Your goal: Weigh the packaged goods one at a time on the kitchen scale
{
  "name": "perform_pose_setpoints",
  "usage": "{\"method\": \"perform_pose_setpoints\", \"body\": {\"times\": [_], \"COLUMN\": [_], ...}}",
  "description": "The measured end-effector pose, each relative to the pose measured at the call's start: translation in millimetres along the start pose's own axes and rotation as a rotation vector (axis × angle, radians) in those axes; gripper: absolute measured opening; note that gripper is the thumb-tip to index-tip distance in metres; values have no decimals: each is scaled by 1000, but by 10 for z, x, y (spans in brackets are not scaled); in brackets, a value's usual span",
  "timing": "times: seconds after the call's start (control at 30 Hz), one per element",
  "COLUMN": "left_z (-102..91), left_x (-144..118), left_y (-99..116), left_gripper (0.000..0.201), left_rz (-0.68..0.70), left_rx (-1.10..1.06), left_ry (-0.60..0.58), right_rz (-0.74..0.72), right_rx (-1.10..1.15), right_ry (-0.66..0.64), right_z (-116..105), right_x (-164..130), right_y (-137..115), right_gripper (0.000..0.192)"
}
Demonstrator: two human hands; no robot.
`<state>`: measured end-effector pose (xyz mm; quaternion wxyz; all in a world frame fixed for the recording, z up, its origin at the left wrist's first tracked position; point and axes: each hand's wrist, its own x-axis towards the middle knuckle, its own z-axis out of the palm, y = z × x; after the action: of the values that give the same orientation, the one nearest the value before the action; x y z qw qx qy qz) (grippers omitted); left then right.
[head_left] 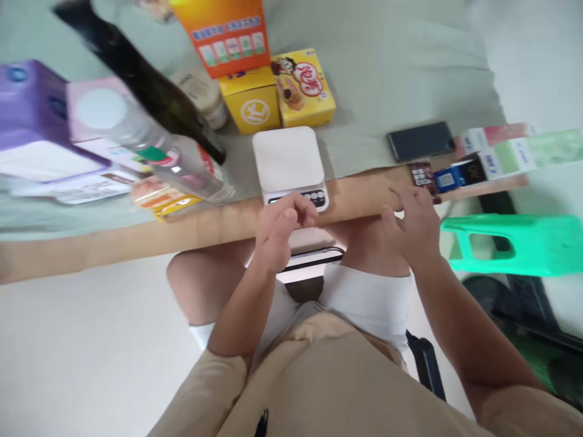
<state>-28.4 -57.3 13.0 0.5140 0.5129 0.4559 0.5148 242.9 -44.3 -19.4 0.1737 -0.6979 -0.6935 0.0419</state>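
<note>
A white kitchen scale [289,161] with a bare weighing plate lies at the table's front edge. My left hand [280,227] is over its button strip, fingers loosely curled with a gap between them and nothing visible in them. Whether a fingertip touches the scale cannot be made out. To the right, my right hand [414,227] has its thumb and fingers apart at the table edge, just below a small dark brown packet [422,174]. Its fingertips are close to that packet, and contact is unclear. Beside the packet is a blue packet [449,179].
Yellow boxes [307,88], an orange box [228,39], a jar [200,94], a dark bottle [146,85], a clear bottle [159,152] and a purple carton [31,121] stand behind and left. A phone [421,141] lies right; a green plastic stool [546,243] stands beyond the edge.
</note>
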Motion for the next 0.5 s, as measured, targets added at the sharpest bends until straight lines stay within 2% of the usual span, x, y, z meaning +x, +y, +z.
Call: {"method": "perform_pose_setpoints", "body": {"times": [0.07, 0.13, 0.2, 0.23, 0.3, 0.37, 0.4, 0.43, 0.5], "left_z": [-127, -307, -551, -693, -990, -1264, -1379, -1476, -1617], "left_x": [-109, -209, -272, -288, -293, -278, -268, -257, -229], "left_y": [220, 404, 490, 489, 410, 264, 180, 95, -72], "left_gripper": [68, 62, 51, 46, 39, 31, 26, 21, 13], "left_rz": [142, 343, 514, 548, 468, 266, 167, 84, -34], "left_rx": [68, 89, 66, 60, 70, 102, 114, 121, 129], "left_ry": [174, 336, 486, 575, 833, 1088, 1177, 1233, 1237], "right_rz": [-77, -185, -321, -392, -510, -574, -586, -589, -590], "right_rx": [106, 215, 296, 323, 360, 412, 440, 468, 519], "right_ry": [-28, -73, -120, -149, -229, -302, -323, -334, -341], "right_z": [13, 67, 162, 220, 345, 469, 527, 582, 685], "right_x": [-67, -161, -292, -368, -521, -630, -657, -663, -625], "right_y": [-304, -654, -1022, -1204, -1546, -1849, -1987, -2118, -2363], "right_gripper": [48, 46, 47, 47, 47, 48, 49, 49, 51]}}
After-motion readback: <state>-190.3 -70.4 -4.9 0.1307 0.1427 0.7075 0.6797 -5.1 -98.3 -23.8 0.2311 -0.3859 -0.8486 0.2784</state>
